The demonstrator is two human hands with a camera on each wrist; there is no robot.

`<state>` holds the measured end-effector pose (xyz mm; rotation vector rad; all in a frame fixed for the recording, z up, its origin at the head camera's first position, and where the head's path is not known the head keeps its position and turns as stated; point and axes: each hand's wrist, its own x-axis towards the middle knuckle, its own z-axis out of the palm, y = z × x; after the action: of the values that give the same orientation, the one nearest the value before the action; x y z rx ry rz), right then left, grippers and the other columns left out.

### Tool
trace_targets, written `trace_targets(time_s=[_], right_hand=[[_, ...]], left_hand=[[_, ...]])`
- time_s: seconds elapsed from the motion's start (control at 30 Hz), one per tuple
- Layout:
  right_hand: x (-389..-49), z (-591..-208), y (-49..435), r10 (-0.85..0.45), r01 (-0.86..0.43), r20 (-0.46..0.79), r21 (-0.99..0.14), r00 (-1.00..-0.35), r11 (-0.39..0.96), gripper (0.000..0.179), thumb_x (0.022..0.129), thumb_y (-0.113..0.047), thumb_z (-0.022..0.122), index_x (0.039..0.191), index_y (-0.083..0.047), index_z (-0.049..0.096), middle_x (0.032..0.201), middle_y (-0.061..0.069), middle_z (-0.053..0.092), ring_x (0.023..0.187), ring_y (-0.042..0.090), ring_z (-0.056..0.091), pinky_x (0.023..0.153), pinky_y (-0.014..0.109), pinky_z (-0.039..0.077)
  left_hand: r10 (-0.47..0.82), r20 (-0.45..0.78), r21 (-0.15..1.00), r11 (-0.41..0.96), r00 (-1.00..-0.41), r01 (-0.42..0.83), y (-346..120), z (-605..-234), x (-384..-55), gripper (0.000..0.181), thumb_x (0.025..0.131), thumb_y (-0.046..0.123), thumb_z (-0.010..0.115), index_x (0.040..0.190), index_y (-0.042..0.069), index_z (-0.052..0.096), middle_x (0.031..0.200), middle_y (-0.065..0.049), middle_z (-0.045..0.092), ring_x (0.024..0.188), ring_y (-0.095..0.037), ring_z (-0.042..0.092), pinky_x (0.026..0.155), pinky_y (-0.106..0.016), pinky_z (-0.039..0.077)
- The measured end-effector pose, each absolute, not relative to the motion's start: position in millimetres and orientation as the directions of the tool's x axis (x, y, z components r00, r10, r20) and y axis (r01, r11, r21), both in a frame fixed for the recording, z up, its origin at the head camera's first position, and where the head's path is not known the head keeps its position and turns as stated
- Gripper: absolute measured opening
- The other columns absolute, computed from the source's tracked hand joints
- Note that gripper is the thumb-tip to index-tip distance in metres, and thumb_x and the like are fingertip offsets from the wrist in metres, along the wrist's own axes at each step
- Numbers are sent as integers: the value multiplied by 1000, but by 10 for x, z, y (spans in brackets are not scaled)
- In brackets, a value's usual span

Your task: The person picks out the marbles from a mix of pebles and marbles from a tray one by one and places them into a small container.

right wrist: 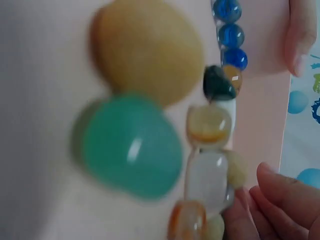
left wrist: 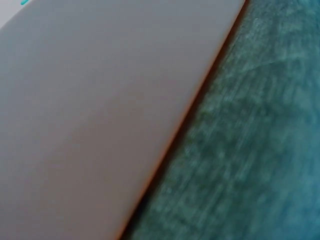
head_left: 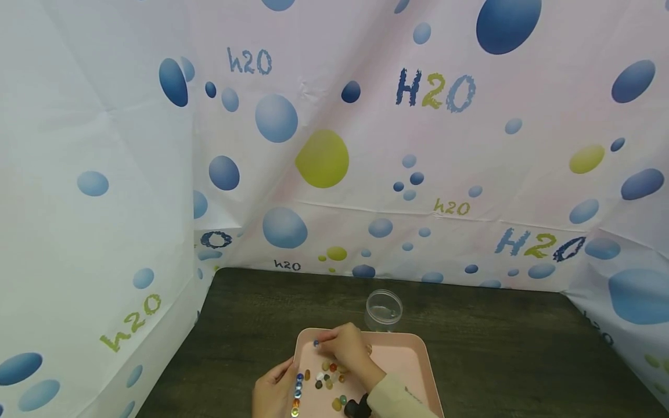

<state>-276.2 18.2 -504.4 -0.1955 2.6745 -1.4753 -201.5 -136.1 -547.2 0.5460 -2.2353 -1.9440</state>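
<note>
My left hand [head_left: 272, 392] holds the left rim of a pink tray [head_left: 413, 348]. Over the tray's far left part, my right hand [head_left: 349, 347] reaches with thumb and forefinger together around a small blue marble [head_left: 316, 343], which shows at their tips. Inside the left rim runs a row of glass marbles [head_left: 298, 385], blue, orange and yellow. Mixed polished stones [head_left: 328, 377] lie in the middle. The right wrist view shows a green stone [right wrist: 132, 147] and a tan stone [right wrist: 150, 50] up close, with the right hand's fingers [right wrist: 290, 200] at lower right.
A clear round container [head_left: 384, 307] stands just beyond the tray on the dark wooden table [head_left: 502, 348]. A white sheet [head_left: 376, 139] with blue and green dots hangs behind and at both sides. The left wrist view shows a blurred pale surface beside the table.
</note>
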Motion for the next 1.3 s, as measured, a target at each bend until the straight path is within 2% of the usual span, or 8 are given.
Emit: trace_targets(time_s=[0.1,0.17,0.3,0.43,0.77,1.0,1.13,1.3], right_hand=[[-2759,-5067,140,-165,-97,17,-867,-986,488,14,76,-10,84,87,-3,81,92,16,78,76,19,70,60,26,50],[-2758,-5080,107,-180,-112,32,-882,-983,458,13,77,-8,83,88,0,80,93,19,77,68,19,69,53,22,50],[-2756,-5093,48,-176,-124,50,-889,-983,442,14,77,-9,83,88,-1,80,93,22,76,59,19,67,47,20,48],[-2758,-5111,7,-186,-151,75,-885,-980,440,14,76,-8,84,87,-1,80,91,22,76,71,21,71,52,22,53],[-2746,-5167,-77,-218,-159,69,-888,-974,431,15,77,-4,83,91,0,79,89,18,77,65,18,71,55,23,57],[-2718,-5186,-143,-221,-212,118,-856,-968,472,11,77,-1,81,88,0,80,84,15,77,60,15,69,51,19,54],[-2719,-5198,-157,-226,-235,139,-846,-964,479,8,78,0,79,87,-1,80,83,15,77,60,16,69,50,17,52],[-2738,-5181,-95,-223,-251,164,-856,-961,452,8,78,-6,81,86,-3,80,85,15,77,66,19,71,51,18,52]], left_hand=[[-347,-136,977,105,-928,-183,-1364,-5477,-2016,45,92,31,72,118,-6,69,101,-19,76,80,-17,72,65,-26,59],[-339,-139,978,97,-930,-182,-1366,-5477,-2018,47,92,32,72,118,-6,69,102,-20,76,81,-18,73,66,-27,60],[-321,-144,981,81,-936,-179,-1365,-5472,-2021,50,92,35,72,120,-6,68,105,-21,75,86,-21,73,69,-29,60],[-312,-129,983,88,-941,-163,-1357,-5471,-2014,49,92,35,72,120,-5,68,107,-20,74,91,-24,73,72,-28,60],[-335,-123,975,133,-934,-176,-1384,-5485,-2018,49,90,38,74,117,-2,71,105,-18,76,91,-24,73,75,-32,61],[-324,-137,975,125,-936,-185,-1408,-5495,-2013,50,90,39,74,118,-3,70,102,-18,76,84,-17,73,69,-26,59],[-319,-129,973,141,-939,-182,-1415,-5480,-2003,53,89,42,73,118,-2,70,103,-17,76,84,-16,72,69,-24,59],[-333,-120,974,142,-935,-175,-1402,-5471,-1995,50,89,38,74,116,-3,71,101,-17,76,87,-20,73,72,-26,59]])
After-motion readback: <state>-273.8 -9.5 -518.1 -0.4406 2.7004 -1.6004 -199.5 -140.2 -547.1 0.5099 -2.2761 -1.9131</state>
